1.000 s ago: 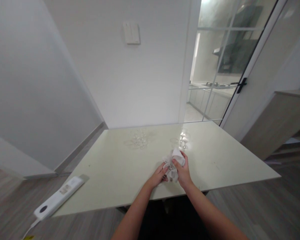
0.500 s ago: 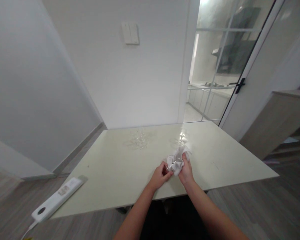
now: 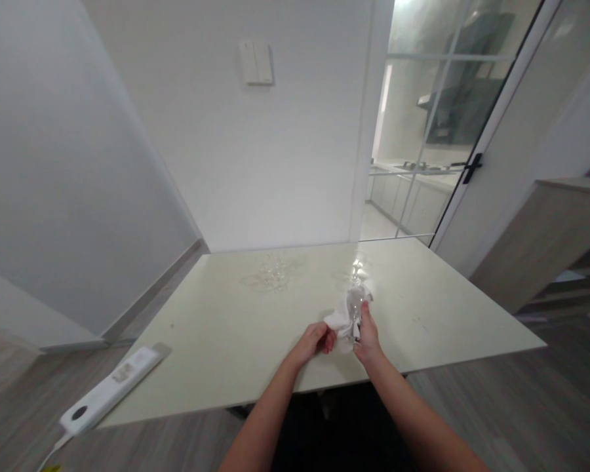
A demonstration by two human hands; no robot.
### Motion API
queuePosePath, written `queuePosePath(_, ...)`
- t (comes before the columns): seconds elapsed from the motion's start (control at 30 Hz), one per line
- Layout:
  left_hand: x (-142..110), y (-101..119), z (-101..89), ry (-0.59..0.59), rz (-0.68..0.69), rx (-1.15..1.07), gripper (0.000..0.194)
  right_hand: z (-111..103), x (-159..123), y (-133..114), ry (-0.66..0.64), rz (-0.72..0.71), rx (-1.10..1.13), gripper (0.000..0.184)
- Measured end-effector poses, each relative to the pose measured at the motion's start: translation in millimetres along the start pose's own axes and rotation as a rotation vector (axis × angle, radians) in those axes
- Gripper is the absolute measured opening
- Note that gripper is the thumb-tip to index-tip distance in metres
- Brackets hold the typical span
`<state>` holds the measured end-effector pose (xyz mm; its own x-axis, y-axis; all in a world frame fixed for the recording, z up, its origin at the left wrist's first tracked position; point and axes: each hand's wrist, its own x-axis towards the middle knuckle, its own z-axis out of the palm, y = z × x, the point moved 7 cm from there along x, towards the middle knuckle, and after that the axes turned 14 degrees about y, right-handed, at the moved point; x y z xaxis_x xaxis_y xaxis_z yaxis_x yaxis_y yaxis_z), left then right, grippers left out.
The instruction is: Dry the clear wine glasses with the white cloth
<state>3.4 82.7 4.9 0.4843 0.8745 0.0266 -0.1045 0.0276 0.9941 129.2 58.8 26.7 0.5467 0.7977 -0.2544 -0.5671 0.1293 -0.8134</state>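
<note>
My right hand (image 3: 367, 335) is closed around a clear stemmed glass (image 3: 356, 303) just above the near part of the table. Its rounded bowl points away from me, and the foot seems to be at the near end. A white cloth (image 3: 342, 316) is bunched against the glass, partly wrapped around it and partly under my right fingers. With curled fingers, my left hand (image 3: 316, 343) pinches the cloth's left edge. Exactly how the cloth lies behind the glass is hidden.
Clear glassware stands on the pale table (image 3: 216, 334): several pieces (image 3: 276, 275) near the back left and more glass (image 3: 358, 269) beyond my hands. A white power strip (image 3: 113, 390) lies at the left edge. Behind are a wall and a glass-paned door (image 3: 417, 124).
My left hand has slid slightly left and off the glass's foot, drawing the cloth's edge out with it. The glass has turned more upright in view within my right hand.
</note>
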Motion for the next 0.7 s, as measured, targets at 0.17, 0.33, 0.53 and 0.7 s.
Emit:
queuePosePath(0.17, 2, 15, -42.6, 0.532, 0.204, 0.061, 0.041, -1, 1, 3, -0.011, -0.025, -0.038, 0.053)
queuePosePath(0.33, -8, 28, -44.4, 0.597, 0.395, 0.111, 0.032, 12, -14, 7, -0.183, -0.162, -0.261, 0.047)
queuePosePath(0.53, -6, 26, -35.3, 0.485, 0.363, 0.023, 0.037, 23, -25, 13, -0.347, -0.235, -0.392, 0.043)
queuePosePath(0.7, -1, 25, -37.9, 0.474, 0.347, 0.041, 0.041, 25, -30, 16, -0.455, -0.282, -0.505, 0.046)
